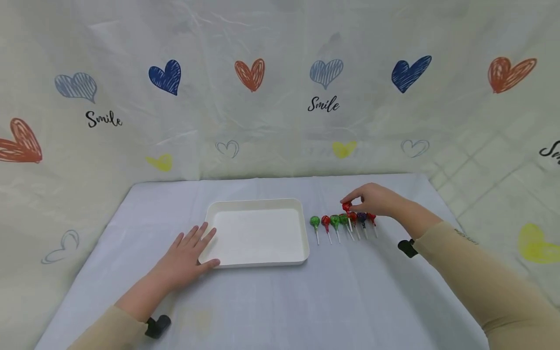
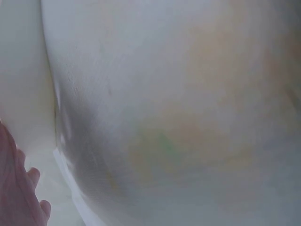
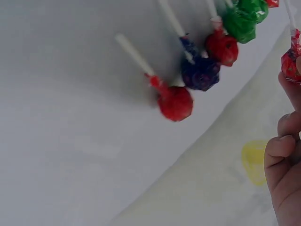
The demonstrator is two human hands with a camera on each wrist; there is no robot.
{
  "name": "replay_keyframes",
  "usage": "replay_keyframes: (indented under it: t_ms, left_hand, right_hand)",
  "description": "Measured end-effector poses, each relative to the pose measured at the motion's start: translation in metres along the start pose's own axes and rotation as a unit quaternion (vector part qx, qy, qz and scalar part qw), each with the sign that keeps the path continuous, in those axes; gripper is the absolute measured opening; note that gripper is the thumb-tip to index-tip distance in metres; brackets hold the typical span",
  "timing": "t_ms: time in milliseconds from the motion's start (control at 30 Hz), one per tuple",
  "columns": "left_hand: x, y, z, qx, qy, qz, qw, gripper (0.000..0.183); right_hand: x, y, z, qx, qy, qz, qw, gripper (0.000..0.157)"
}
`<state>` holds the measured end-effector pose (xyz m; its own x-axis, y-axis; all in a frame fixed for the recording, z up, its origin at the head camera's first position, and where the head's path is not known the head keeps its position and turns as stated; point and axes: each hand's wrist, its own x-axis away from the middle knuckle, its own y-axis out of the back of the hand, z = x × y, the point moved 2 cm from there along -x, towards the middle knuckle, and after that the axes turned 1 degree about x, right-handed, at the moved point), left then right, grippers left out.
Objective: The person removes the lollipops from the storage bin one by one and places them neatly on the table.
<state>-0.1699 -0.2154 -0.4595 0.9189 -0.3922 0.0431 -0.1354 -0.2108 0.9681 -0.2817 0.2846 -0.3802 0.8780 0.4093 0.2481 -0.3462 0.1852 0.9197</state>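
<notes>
A red lollipop [image 1: 347, 207] is pinched by its wrapped head between the thumb and fingers of my right hand [image 1: 375, 199], its white stick hanging down. It hovers over a row of lollipops [image 1: 335, 221] with green, red and dark purple wrappers, sticks toward me. In the right wrist view a red lollipop [image 3: 176, 103] and a purple lollipop [image 3: 201, 74] lie side by side, with the held one at the right edge. My left hand [image 1: 184, 257] rests with spread, straight fingers on the left rim of a white rectangular tray [image 1: 258, 264]; the left wrist view shows only some fingertips [image 2: 33, 176].
The table [image 1: 280, 311] has a white cloth over it. Behind it hangs a pale backdrop [image 1: 280, 29] printed with hearts and the word Smile. A small black device [image 1: 408, 248] sits at my right wrist, another black device [image 1: 158, 326] at my left.
</notes>
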Motion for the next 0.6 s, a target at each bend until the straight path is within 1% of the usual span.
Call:
replay_keyframes:
  t_ms: [233,333,533,600]
  left_hand:
    - [0.0,0.001,0.0,0.0,-0.005,-0.005,1.0,0.095]
    - [0.0,0.0,0.0,0.0,-0.004,-0.005,1.0,0.095]
    - [0.0,0.0,0.001,-0.001,-0.004,-0.007,1.0,0.094]
    - [0.001,0.0,0.001,0.001,-0.004,-0.007,1.0,0.095]
  right_hand:
    - [0.023,0.002,-0.037,0.006,-0.022,0.002,1.0,0.03]
    - [0.031,0.003,-0.051,0.005,-0.023,0.001,1.0,0.029]
    - [0.04,0.003,-0.074,-0.004,-0.028,0.002,1.0,0.029]
    - [0.041,0.001,-0.08,-0.012,-0.037,0.007,0.999,0.029]
